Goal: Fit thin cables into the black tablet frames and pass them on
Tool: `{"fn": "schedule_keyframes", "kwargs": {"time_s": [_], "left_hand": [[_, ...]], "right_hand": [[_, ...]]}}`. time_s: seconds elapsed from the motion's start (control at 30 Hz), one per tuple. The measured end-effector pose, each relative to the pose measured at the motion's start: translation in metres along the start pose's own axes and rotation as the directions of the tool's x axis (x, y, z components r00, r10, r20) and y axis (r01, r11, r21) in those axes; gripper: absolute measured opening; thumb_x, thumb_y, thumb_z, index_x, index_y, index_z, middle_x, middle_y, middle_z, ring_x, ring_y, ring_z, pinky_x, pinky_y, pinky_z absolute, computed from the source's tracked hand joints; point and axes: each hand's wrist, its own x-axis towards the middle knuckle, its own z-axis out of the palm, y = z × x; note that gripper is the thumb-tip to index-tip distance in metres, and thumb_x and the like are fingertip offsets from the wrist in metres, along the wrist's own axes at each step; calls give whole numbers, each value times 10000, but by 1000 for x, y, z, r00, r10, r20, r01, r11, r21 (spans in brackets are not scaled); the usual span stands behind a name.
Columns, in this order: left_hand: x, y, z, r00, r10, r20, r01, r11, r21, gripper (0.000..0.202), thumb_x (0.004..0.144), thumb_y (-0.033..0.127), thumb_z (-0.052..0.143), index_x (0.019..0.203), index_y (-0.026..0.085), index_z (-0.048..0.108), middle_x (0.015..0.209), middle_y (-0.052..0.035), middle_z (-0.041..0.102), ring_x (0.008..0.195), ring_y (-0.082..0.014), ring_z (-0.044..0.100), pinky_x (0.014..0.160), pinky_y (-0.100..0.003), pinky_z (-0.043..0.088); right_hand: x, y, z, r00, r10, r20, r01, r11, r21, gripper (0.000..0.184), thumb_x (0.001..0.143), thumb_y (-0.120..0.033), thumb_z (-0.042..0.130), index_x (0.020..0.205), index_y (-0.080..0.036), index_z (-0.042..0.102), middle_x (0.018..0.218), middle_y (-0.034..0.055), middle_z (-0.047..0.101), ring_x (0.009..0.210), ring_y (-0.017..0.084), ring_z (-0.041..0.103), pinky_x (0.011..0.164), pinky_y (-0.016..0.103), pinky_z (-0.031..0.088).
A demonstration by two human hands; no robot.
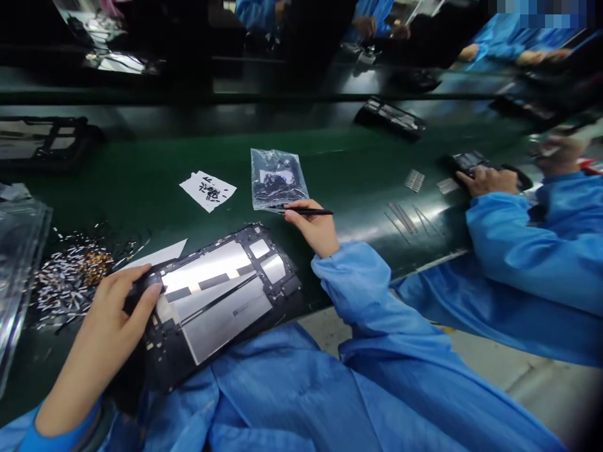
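My left hand (pixel 110 314) grips the left end of an opened tablet housing (pixel 277 292), its thumb and fingers at the edge. The housing is black, with silver panels inside, and lies tilted at the table's front edge. In my right hand (pixel 313 227) is a pair of black tweezers (pixel 323 212), pinched between thumb and fingers. The tweezers' tips are at the lower edge of a clear plastic bag (pixel 277 176) holding small black parts; I cannot tell whether they are inside. A white paper (pixel 198 186) with small black pieces lies left of the bag.
A heap of small white and amber pieces (pixel 70 282) lies near my left hand, beside clear plastic trays (pixel 21 251). Other device housings (pixel 391 117) stand along the green table (pixel 339 166). At right, a co-worker's hands (pixel 494 182) handle a device, near thin strips (pixel 402 216).
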Motion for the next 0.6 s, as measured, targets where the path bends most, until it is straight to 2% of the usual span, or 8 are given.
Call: {"fn": "schedule_keyframes", "kwargs": {"time_s": [0.1, 0.2, 0.43, 0.6], "left_hand": [[-2, 2, 5, 981, 147, -130, -136, 987, 89, 536, 835, 650, 461, 1018, 197, 681, 1162, -157, 634, 1158, -381, 557, 1038, -578, 388], [-3, 5, 4, 966, 201, -160, -195, 979, 53, 440, 857, 573, 507, 1017, 202, 682, 1155, -146, 646, 1157, -354, 573, 1048, -544, 399], [-7, 9, 2, 976, 97, -192, -112, 992, -66, 319, 873, 491, 549, 1012, 238, 685, 1153, -63, 673, 1153, -259, 611, 1060, -418, 442], [-11, 12, 3, 970, 55, -238, -86, 988, -124, 246, 854, 460, 585, 988, 288, 698, 1144, -7, 689, 1109, -245, 633, 1076, -415, 432]], "right_hand": [[9, 11, 2, 996, -82, -22, 78, 987, -141, 255, 728, -482, 719, 833, -257, 659, 889, 2, 688, 851, 171, 640, 888, 372, 510], [11, 17, 4, 997, -77, -29, 72, 987, -144, 205, 760, -431, 686, 860, -253, 662, 904, 2, 684, 845, 166, 641, 865, 353, 506], [11, 18, 5, 996, -85, -20, 81, 988, -131, 167, 764, -397, 700, 854, -259, 676, 910, -2, 696, 888, 172, 654, 903, 364, 503], [10, 12, 5, 999, -8, -41, 6, 998, -57, 258, 737, -479, 727, 821, -245, 660, 835, -3, 688, 792, 164, 671, 823, 369, 552]]}}
